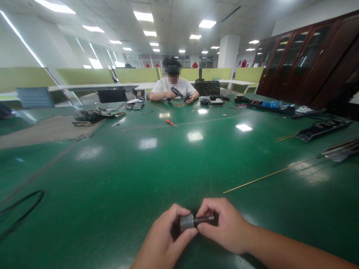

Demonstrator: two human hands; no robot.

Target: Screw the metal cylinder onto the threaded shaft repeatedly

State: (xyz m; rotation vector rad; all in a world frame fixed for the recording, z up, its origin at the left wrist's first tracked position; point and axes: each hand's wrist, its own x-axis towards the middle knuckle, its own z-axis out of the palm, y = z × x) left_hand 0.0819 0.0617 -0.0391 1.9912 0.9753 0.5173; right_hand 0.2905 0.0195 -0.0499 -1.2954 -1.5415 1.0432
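Observation:
Low in the head view, both hands hold one metal part above the green table (117, 198). My left hand (166, 237) grips its grey cylinder (186, 222) between thumb and fingers. From the cylinder's right side sticks out a dark, stepped shaft (206, 219), which seems to have ridges or threads. My right hand (227, 226) pinches this shaft close to the cylinder, thumb below and fingers above. The part lies nearly level, pointing right. My palm and fingers hide the cylinder's left end. I cannot tell exactly what kind of part it is.
A long thin brass-coloured rod (258, 180) lies to the right, a black cable loop (25, 209) to the left. Farther off is a red screwdriver (170, 122). Across the table a person (161, 89) holds a power drill (176, 91). Electronic parts (95, 115) sit at the far left.

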